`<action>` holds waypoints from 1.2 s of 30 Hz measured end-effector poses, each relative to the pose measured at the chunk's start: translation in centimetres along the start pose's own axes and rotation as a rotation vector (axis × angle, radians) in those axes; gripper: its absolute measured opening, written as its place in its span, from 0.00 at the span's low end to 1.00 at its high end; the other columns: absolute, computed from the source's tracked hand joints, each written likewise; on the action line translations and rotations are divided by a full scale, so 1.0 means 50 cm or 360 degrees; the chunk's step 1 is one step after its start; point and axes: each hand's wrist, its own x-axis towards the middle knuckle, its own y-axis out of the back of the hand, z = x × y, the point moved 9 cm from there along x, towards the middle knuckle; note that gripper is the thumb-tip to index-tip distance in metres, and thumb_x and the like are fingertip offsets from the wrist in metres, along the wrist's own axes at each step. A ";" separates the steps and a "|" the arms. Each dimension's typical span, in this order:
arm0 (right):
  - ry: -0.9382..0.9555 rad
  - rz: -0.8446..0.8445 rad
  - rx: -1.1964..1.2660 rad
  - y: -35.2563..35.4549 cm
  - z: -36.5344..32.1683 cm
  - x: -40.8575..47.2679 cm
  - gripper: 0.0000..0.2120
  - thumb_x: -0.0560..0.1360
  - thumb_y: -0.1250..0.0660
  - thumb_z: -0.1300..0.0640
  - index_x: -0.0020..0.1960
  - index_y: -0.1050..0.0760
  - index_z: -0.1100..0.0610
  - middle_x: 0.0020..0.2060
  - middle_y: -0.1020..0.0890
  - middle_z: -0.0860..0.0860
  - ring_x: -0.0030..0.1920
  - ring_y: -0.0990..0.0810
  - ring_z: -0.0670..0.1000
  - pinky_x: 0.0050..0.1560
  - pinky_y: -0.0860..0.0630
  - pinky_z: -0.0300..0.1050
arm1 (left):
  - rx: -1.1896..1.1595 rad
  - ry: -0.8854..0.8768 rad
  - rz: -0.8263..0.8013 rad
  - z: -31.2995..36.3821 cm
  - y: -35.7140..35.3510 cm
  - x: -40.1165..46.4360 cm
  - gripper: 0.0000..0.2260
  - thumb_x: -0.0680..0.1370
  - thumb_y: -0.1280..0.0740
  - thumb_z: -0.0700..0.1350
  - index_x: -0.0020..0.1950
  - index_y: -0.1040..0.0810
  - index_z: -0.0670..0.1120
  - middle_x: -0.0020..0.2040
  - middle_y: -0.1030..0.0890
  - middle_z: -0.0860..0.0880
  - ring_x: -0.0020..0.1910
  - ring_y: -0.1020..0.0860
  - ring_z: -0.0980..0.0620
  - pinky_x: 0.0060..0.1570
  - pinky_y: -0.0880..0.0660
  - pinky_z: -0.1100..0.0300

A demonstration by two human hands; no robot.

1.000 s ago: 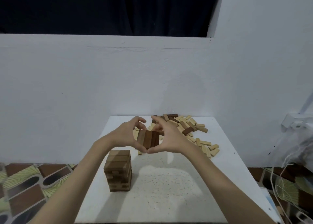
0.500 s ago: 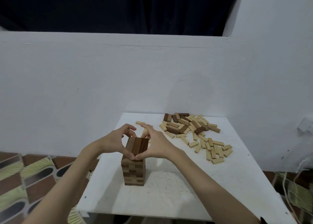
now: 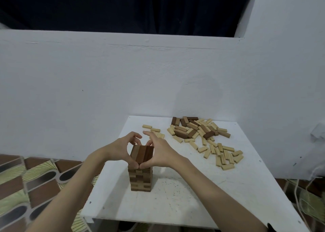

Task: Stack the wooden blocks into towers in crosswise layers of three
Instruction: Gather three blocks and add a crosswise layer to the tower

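Both hands hold one layer of three dark blocks (image 3: 142, 154) between them, just at the top of the tower (image 3: 140, 179): the left hand (image 3: 119, 150) grips it from the left side and the right hand (image 3: 161, 152) from the right, the two thumbs touching at the near edge and the fingers curled around the far edge. Whether the layer already rests fully on the tower or is a little above it, I cannot tell. The main risk, in my judgement, is at the release — if the hands open unevenly, one block can slide out of line or the whole layer can turn, and then it does not lie crosswise over the layer below. A push to the side could also shift the tower, which is narrow for its height and stands near the left edge of the white table (image 3: 175, 205). Counted: one tower, with about eight layers visible under the hands; three blocks in the held layer; one loose pile (image 3: 202, 138) on the far right of the table, of maybe fifty blocks, mostly pale, about ten of them dark — and a few pale blocks (image 3: 154, 130) lie apart behind the hands.
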 end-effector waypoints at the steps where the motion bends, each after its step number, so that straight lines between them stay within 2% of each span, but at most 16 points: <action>1: 0.0001 -0.0005 -0.0001 -0.001 -0.001 0.000 0.51 0.63 0.20 0.53 0.76 0.48 0.46 0.58 0.27 0.53 0.56 0.30 0.50 0.55 0.31 0.44 | 0.0004 0.0002 -0.0002 -0.001 0.000 0.001 0.45 0.50 0.22 0.57 0.64 0.37 0.55 0.56 0.26 0.56 0.60 0.31 0.61 0.53 0.36 0.72; 10: 0.0005 -0.0018 -0.0001 -0.004 -0.004 0.000 0.51 0.64 0.20 0.53 0.76 0.48 0.47 0.58 0.29 0.53 0.57 0.30 0.50 0.56 0.31 0.44 | 0.0005 0.0006 -0.0002 -0.010 -0.004 0.006 0.41 0.55 0.21 0.51 0.64 0.37 0.55 0.57 0.27 0.56 0.60 0.33 0.61 0.52 0.36 0.72; 14: -0.0002 -0.0028 -0.0014 -0.005 -0.003 -0.002 0.51 0.64 0.20 0.53 0.76 0.49 0.47 0.60 0.29 0.53 0.58 0.31 0.50 0.59 0.31 0.46 | -0.0004 0.0001 0.0003 -0.008 -0.005 0.006 0.41 0.56 0.21 0.50 0.64 0.38 0.55 0.57 0.28 0.55 0.61 0.33 0.57 0.53 0.37 0.72; 18: -0.0022 -0.0069 -0.0072 -0.005 -0.001 -0.003 0.54 0.63 0.20 0.50 0.77 0.52 0.47 0.65 0.31 0.52 0.67 0.35 0.53 0.67 0.33 0.53 | 0.0021 -0.0003 -0.0021 -0.007 -0.004 0.004 0.43 0.58 0.20 0.48 0.66 0.40 0.57 0.61 0.31 0.58 0.64 0.37 0.57 0.59 0.38 0.66; 22: -0.0048 -0.0109 -0.0147 0.010 0.005 -0.006 0.57 0.62 0.19 0.49 0.77 0.55 0.45 0.68 0.33 0.51 0.70 0.38 0.53 0.70 0.37 0.57 | 0.0080 0.0038 -0.0062 -0.013 0.013 -0.002 0.45 0.61 0.19 0.46 0.69 0.44 0.60 0.66 0.34 0.60 0.67 0.41 0.60 0.64 0.42 0.63; 30: -0.0085 -0.0063 -0.0162 0.002 0.034 -0.012 0.56 0.61 0.20 0.46 0.76 0.55 0.42 0.66 0.31 0.48 0.69 0.37 0.54 0.69 0.36 0.58 | 0.0222 0.0099 -0.0107 -0.022 -0.008 -0.011 0.47 0.63 0.20 0.44 0.72 0.45 0.56 0.67 0.35 0.58 0.67 0.40 0.57 0.63 0.41 0.64; 36: -0.0035 -0.0045 -0.0179 -0.011 0.024 -0.007 0.57 0.61 0.20 0.45 0.77 0.55 0.42 0.66 0.31 0.51 0.69 0.36 0.54 0.69 0.37 0.58 | 0.0248 0.0065 -0.0060 -0.017 -0.010 -0.010 0.47 0.62 0.19 0.45 0.72 0.45 0.55 0.66 0.34 0.58 0.67 0.39 0.57 0.62 0.39 0.64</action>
